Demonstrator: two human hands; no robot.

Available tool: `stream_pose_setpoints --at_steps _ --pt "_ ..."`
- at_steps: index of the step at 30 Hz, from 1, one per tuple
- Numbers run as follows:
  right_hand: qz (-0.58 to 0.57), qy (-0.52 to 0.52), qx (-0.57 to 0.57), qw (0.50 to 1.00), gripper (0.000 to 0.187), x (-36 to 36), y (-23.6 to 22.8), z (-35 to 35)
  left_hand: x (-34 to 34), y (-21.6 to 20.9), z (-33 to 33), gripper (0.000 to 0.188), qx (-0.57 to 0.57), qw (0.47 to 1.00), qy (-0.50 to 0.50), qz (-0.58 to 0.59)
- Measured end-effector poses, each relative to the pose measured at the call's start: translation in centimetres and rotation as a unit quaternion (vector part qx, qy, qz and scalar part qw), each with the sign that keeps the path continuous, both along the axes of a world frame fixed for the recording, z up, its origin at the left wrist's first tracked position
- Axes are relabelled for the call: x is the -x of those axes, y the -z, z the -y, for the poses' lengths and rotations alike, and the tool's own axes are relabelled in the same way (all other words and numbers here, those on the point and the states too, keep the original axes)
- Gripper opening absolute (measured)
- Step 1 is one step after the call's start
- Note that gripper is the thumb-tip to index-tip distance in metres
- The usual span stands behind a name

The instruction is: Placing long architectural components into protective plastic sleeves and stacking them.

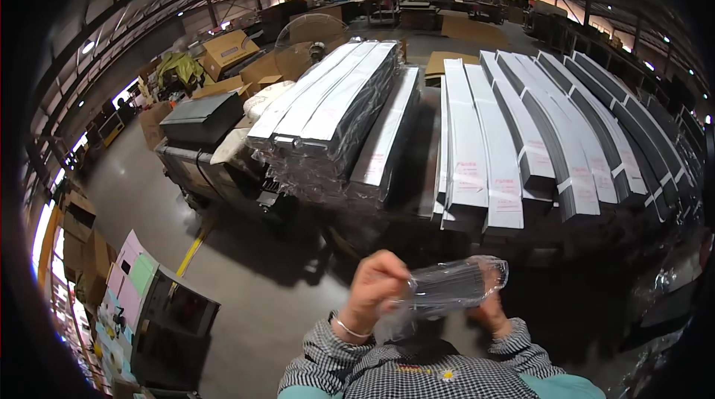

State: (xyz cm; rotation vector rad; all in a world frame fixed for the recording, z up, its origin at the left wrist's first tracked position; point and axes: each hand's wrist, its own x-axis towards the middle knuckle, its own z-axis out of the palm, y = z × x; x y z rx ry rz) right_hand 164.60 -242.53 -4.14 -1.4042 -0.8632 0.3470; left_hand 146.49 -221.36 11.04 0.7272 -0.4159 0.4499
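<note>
In front of my chest is a dark, ridged bundle (450, 285) inside a loose clear plastic bag. My left hand (378, 287) has its fingers curled closed on the crumpled plastic at the bundle's left end. At the other end, my right hand (489, 298) grips the bundle through the film, its fingers partly hidden behind the plastic. How far the bundle reaches away from me cannot be made out. Beyond my hands, long dark strips with white paper on top lie in bundles (465, 153), bound with white bands.
Left of those lies a pile of plastic-wrapped strip bundles (328, 112). A fan (309, 41), cardboard boxes (227, 52) and a black bin (201, 117) stand at the far left. Nearer on the left is a dark cabinet (171, 328) with coloured papers. Loose clear film (663, 280) hangs at the right.
</note>
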Motion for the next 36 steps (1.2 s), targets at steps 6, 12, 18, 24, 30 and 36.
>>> stream_pose_setpoints --at_steps 6,12,18,24,30,36 --pt "0.114 -0.155 0.175 0.966 0.086 8.2 12.6 -3.9 4.7 -9.5 -3.6 0.043 0.169 0.952 -0.019 0.254" --pt "-0.118 0.02 -0.003 0.993 0.077 5.6 10.8 -15.8 8.0 -1.6 -10.8 0.04 0.064 0.92 -0.356 -0.154" --pt "0.03 0.198 -0.123 0.972 0.047 -11.6 -7.8 -33.7 11.6 5.7 -18.3 0.02 0.173 0.849 -0.46 -0.196" --pt "-0.141 0.165 -0.066 0.974 0.078 -31.0 -11.1 -48.4 12.5 9.0 -27.4 0.019 0.185 0.779 -0.559 -0.215" --pt "-0.294 -0.083 0.004 0.952 0.055 -40.9 -6.8 -59.0 12.2 12.8 -38.4 0.023 0.206 0.703 -0.596 -0.327" --pt "-0.235 -0.024 0.128 0.963 0.057 -50.9 5.5 -66.4 8.2 16.1 -52.5 0.034 0.107 0.702 -0.584 -0.394"
